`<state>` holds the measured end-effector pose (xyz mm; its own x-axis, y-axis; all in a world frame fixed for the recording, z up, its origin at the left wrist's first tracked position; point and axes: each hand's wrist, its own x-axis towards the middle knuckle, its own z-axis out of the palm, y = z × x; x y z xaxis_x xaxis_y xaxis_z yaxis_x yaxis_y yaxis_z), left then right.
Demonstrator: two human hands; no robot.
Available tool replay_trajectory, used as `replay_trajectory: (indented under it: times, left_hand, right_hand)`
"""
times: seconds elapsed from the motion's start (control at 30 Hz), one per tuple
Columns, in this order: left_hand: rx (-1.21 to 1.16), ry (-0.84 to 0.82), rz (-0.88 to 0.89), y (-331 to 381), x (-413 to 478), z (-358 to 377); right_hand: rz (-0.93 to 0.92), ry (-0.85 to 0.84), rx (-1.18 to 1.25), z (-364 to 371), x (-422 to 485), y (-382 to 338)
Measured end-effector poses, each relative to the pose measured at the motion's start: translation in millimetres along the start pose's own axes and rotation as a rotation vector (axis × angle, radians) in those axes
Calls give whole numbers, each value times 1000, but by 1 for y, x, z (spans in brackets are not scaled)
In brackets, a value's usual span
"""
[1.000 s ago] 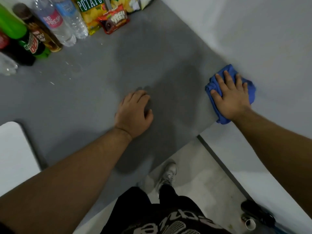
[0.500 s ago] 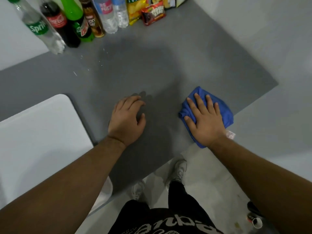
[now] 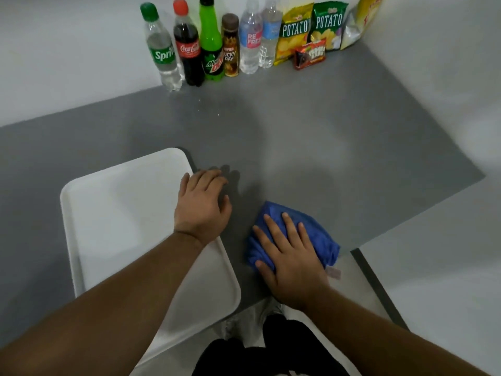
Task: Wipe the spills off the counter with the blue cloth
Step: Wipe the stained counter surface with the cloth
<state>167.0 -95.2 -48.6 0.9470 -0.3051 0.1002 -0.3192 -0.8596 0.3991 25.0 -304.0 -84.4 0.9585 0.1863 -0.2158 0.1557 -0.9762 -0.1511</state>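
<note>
Right hand: your right hand (image 3: pixel 291 263) lies flat, palm down, fingers spread, pressing on the blue cloth (image 3: pixel 315 234) in the lower centre of the frame; nothing is pinched, the cloth is only held down under the palm.
Blue cloth: bunched and crumpled on the grey counter (image 3: pixel 339 147), close to the counter's near edge, with a small pale tag sticking out at its lower right corner.
Left hand: your left hand (image 3: pixel 202 206) rests palm down at mid-frame, fingers loosely spread and holding nothing, its heel over the right edge of the white tray (image 3: pixel 108 213) and its fingertips on the counter.
Spills: a scatter of small pale specks (image 3: pixel 208 108) lies on the counter in the upper middle, just in front of the bottles and well apart from the cloth.
Back row: along the top of the frame stand a Sprite bottle (image 3: pixel 161 50), a Coca-Cola bottle (image 3: pixel 188 47), a Mountain Dew bottle (image 3: pixel 211 42), a brown bottle (image 3: pixel 230 47) and two water bottles (image 3: pixel 257 39), then potato chip bags (image 3: pixel 311 28) to their right.
</note>
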Motion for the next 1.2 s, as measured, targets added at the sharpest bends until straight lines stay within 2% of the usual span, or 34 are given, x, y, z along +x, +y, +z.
replay_trajectory:
  times: [0.23, 0.43, 0.83, 1.0, 1.2]
  left_hand:
    - [-3, -50, -80, -12, 3, 2]
    - [-35, 1, -130, -12, 19, -4]
    - [-142, 123, -194, -52, 90, -14]
    - [-138, 92, -278, -65, 111, -15]
    - [-16, 72, -287, -61, 139, -13]
  right_hand:
    - [-187, -29, 27, -7, 23, 1]
    - [-312, -52, 8, -27, 106, 10]
    - [-294, 54, 2, -64, 276, -14]
    - [-274, 76, 2, -75, 328, -19]
    - [-253, 97, 33, -83, 369, -4]
